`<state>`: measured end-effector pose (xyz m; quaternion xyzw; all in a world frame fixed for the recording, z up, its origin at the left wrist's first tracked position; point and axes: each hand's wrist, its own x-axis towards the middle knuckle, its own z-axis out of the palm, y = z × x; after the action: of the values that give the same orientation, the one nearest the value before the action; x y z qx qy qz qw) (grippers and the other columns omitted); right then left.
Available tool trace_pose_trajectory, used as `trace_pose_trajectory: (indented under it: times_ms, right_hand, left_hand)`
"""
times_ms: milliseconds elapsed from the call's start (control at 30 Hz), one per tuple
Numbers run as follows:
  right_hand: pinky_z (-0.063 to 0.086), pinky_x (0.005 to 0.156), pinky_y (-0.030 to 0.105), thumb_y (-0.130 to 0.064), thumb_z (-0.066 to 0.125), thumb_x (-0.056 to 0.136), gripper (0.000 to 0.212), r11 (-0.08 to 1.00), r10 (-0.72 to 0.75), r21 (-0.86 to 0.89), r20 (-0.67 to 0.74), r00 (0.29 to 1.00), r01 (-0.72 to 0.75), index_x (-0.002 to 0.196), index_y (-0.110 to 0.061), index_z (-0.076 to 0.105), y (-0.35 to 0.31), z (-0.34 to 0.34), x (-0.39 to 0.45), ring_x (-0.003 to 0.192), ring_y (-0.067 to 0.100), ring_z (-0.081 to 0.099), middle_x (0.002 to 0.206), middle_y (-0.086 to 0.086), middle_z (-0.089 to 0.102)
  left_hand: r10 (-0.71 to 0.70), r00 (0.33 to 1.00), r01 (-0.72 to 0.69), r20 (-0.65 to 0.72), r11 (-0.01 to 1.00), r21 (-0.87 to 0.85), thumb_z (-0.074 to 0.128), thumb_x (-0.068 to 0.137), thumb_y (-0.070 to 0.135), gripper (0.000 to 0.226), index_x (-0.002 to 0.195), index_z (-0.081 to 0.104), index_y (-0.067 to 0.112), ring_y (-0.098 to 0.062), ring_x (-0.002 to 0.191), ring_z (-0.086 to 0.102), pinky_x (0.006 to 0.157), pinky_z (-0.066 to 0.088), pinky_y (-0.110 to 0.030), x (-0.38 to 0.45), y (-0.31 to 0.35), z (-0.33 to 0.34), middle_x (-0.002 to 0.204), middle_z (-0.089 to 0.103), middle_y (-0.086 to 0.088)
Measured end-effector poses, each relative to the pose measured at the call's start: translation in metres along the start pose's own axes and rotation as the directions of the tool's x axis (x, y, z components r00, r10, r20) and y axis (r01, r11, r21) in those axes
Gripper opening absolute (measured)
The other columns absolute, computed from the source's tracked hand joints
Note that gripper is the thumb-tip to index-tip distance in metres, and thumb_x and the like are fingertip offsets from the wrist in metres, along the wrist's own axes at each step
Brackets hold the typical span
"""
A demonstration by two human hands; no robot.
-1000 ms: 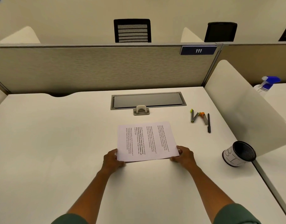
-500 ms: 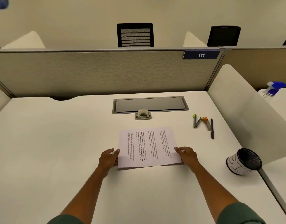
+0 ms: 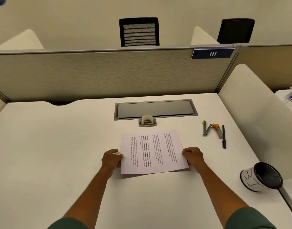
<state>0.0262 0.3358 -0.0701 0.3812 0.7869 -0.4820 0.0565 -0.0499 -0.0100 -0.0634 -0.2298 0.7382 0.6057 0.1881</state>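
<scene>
Sheet: printed sheet (image 3: 152,151) lies on the bench (image 3: 51,146) straight ahead of the person, between the two hands. Its near edge seems slightly raised, with a shadow beneath.
Long axis: left to right, a little skewed; the print lines run from far to near, so the page lies sideways to the reader.
Left grip: left hand (image 3: 111,160) at the left short edge, fingers curled, pinching the paper.
Right grip: right hand (image 3: 192,157) at the right short edge, pinching it likewise.
Nearer hand: neither; each touches its own edge.
Far side: cable hatch (image 3: 156,109) and its latch (image 3: 147,121) sit just beyond the far edge, apart from it.
Right side: highlighters (image 3: 206,128) and a black pen (image 3: 223,137) lie well apart; a mesh pen cup (image 3: 261,178) lies tipped over by the divider (image 3: 257,116).
Open room: bare bench to the left and toward the person.
Judgement: a lift or a turn looks freest toward the person; a swing to the far right would likely meet the pens.
</scene>
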Motion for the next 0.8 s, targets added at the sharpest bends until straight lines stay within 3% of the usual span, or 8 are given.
trace_pose_trajectory:
  times_ms: [133, 233, 800]
  right_hand:
    - [0.058, 0.082, 0.044, -0.011, 0.072, 0.082, 0.005, 0.995, 0.027, 0.093, 0.029, 0.999, -0.029, 0.085, -0.014, 0.072, 0.003, -0.002, 0.007, 0.092, 0.03, 0.068, 0.095, 0.01, 0.072]
    - [0.059, 0.08, 0.046, -0.011, 0.075, 0.081, 0.009, 0.989, 0.052, 0.139, 0.054, 0.997, -0.059, 0.078, -0.018, 0.07, 0.005, -0.004, 0.011, 0.089, 0.032, 0.069, 0.092, 0.011, 0.072]
    - [0.058, 0.083, 0.048, -0.014, 0.074, 0.083, 0.009, 0.975, 0.046, 0.215, 0.051, 0.998, -0.056, 0.079, -0.021, 0.07, -0.004, -0.005, 0.011, 0.091, 0.031, 0.069, 0.096, 0.01, 0.073]
  left_hand:
    - [0.016, 0.999, -0.013, -0.028, 0.997, 0.074, 0.069, 0.079, -0.002, 0.017, 0.096, 0.07, 0.0, -0.035, 0.079, 0.07, 0.067, 0.059, -0.039, 0.01, 0.0, 0.003, 0.095, 0.072, -0.019]
    - [0.02, 0.999, -0.018, -0.025, 0.997, 0.07, 0.07, 0.078, -0.004, 0.011, 0.088, 0.071, 0.001, -0.037, 0.08, 0.07, 0.072, 0.06, -0.043, 0.017, -0.001, 0.002, 0.092, 0.072, -0.019]
    - [0.06, 0.998, -0.06, 0.019, 0.998, -0.006, 0.072, 0.078, -0.005, 0.008, 0.084, 0.07, 0.001, -0.033, 0.077, 0.068, 0.074, 0.057, -0.039, 0.029, 0.012, -0.003, 0.091, 0.071, -0.019]
